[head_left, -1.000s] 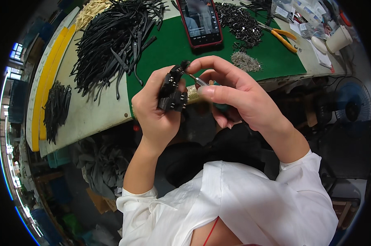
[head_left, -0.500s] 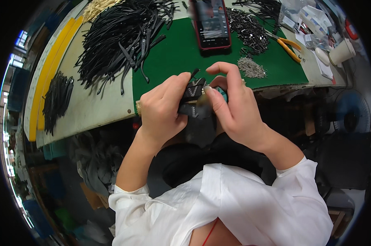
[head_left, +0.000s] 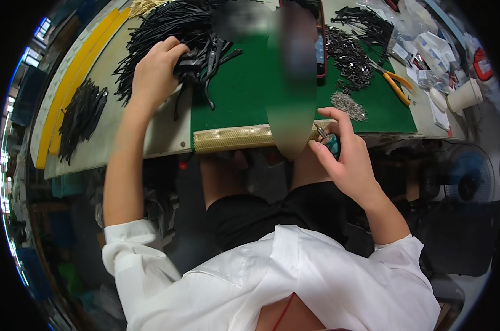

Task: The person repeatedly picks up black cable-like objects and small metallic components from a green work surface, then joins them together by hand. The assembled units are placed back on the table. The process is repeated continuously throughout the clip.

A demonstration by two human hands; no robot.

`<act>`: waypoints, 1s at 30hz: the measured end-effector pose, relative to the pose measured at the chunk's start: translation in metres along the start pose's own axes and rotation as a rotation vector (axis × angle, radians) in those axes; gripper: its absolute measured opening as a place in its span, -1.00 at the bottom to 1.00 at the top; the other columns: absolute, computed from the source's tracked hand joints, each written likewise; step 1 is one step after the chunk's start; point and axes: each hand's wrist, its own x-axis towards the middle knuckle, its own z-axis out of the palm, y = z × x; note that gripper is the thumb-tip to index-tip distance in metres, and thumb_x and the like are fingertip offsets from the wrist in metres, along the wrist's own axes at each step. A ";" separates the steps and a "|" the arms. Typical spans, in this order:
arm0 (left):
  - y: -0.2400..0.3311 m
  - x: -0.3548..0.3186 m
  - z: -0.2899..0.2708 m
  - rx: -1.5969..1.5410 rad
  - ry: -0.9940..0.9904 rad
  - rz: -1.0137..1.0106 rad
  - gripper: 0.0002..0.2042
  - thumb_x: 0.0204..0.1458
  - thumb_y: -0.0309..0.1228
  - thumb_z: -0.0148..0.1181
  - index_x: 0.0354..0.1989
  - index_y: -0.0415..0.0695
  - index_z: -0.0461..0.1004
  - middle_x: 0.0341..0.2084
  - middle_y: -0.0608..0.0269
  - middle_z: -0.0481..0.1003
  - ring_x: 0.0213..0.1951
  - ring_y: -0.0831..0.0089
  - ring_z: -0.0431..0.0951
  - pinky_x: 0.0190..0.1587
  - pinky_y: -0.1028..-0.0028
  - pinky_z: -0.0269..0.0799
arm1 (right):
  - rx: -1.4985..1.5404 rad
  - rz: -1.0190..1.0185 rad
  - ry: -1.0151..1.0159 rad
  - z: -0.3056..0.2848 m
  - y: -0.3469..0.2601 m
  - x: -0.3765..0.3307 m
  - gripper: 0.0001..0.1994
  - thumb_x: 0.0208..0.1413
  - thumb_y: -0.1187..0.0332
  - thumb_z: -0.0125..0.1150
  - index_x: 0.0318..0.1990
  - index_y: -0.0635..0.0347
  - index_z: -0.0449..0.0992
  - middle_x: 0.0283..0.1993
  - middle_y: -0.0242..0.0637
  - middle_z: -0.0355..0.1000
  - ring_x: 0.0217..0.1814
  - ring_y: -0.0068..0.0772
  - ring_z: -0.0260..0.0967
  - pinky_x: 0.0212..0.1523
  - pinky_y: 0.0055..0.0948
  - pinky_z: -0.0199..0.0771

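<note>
My left hand [head_left: 155, 73] reaches to the right side of a big heap of black eyeglass temples [head_left: 145, 52]. Its fingers are closed around some dark temple pieces [head_left: 191, 64], which partly merge with the heap behind them. Near the front edge of the table, my right hand [head_left: 349, 157] grips a small screwdriver [head_left: 331, 143] with a teal handle, its metal tip pointing up and left. The index finger is raised off the handle. Beside this hand lies a small pile of tiny silver screws [head_left: 348, 106].
A green mat [head_left: 239, 94] covers the table, with a gold patterned roll [head_left: 233, 139] along its front edge. Small black parts [head_left: 349, 58], orange-handled pliers [head_left: 396, 85], a red-cased phone [head_left: 321, 44] and a white cup [head_left: 464, 96] sit right. Temples [head_left: 83, 118] lie left; blurred patches hide mid-mat.
My left hand has moved from in front of my body up and left to the heap of temples. My right hand has drawn away to the right with the screwdriver.
</note>
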 end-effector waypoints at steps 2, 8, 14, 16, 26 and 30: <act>-0.018 0.003 0.011 0.074 -0.054 0.098 -0.65 -0.22 -0.68 0.20 -0.19 -0.09 0.52 -0.23 0.25 0.43 -0.10 0.18 0.51 -0.13 0.28 0.48 | -0.024 0.011 -0.002 -0.009 0.005 -0.002 -0.48 0.08 0.40 0.31 0.19 0.20 0.27 -0.34 -0.07 0.47 -0.40 -0.05 0.51 -0.36 -0.28 0.46; -0.021 0.011 0.029 0.002 0.006 0.244 -0.62 -0.31 -0.69 0.22 -0.22 -0.11 0.53 -0.17 0.35 0.45 -0.07 0.28 0.52 -0.14 0.34 0.53 | -0.102 0.067 0.105 -0.036 0.022 -0.001 -0.56 0.06 0.41 0.29 0.11 0.18 0.35 -0.36 -0.09 0.45 -0.37 -0.05 0.49 -0.31 -0.29 0.45; -0.022 0.022 0.014 -0.064 0.064 0.306 -0.67 -0.27 -0.64 0.27 -0.23 -0.12 0.52 -0.16 0.35 0.53 -0.09 0.26 0.52 -0.11 0.36 0.50 | -0.248 0.047 -0.041 -0.072 0.040 0.010 -0.65 0.08 0.42 0.16 0.04 0.19 0.32 -0.15 -0.07 0.45 -0.17 -0.02 0.47 -0.11 -0.20 0.44; -0.027 0.021 0.010 -0.072 0.051 0.325 -0.69 -0.23 -0.61 0.29 -0.22 -0.12 0.52 -0.21 0.36 0.55 -0.12 0.27 0.52 -0.11 0.35 0.50 | -0.359 0.013 -0.180 -0.078 0.036 0.015 -0.70 0.09 0.43 0.13 0.01 0.15 0.37 -0.09 -0.12 0.44 -0.09 -0.03 0.47 -0.06 -0.18 0.45; -0.034 0.006 -0.005 -0.335 0.194 0.000 -0.55 -0.13 -0.72 0.25 0.01 -0.11 0.55 -0.19 0.09 0.61 -0.12 0.20 0.64 -0.05 0.35 0.49 | -0.499 -0.042 -0.304 -0.067 0.039 0.032 -0.74 0.09 0.42 0.11 -0.04 0.15 0.40 -0.14 -0.07 0.45 -0.09 0.03 0.46 -0.07 -0.13 0.46; 0.012 0.006 -0.020 -0.619 0.166 -0.109 -0.69 0.11 -0.52 0.25 0.05 -0.11 0.58 -0.43 0.36 0.58 -0.42 0.58 0.50 -0.37 0.54 0.38 | -0.545 0.030 -0.287 -0.069 0.038 0.031 -0.74 0.10 0.43 0.14 -0.04 0.19 0.39 -0.12 -0.10 0.45 -0.06 0.00 0.45 -0.05 -0.17 0.45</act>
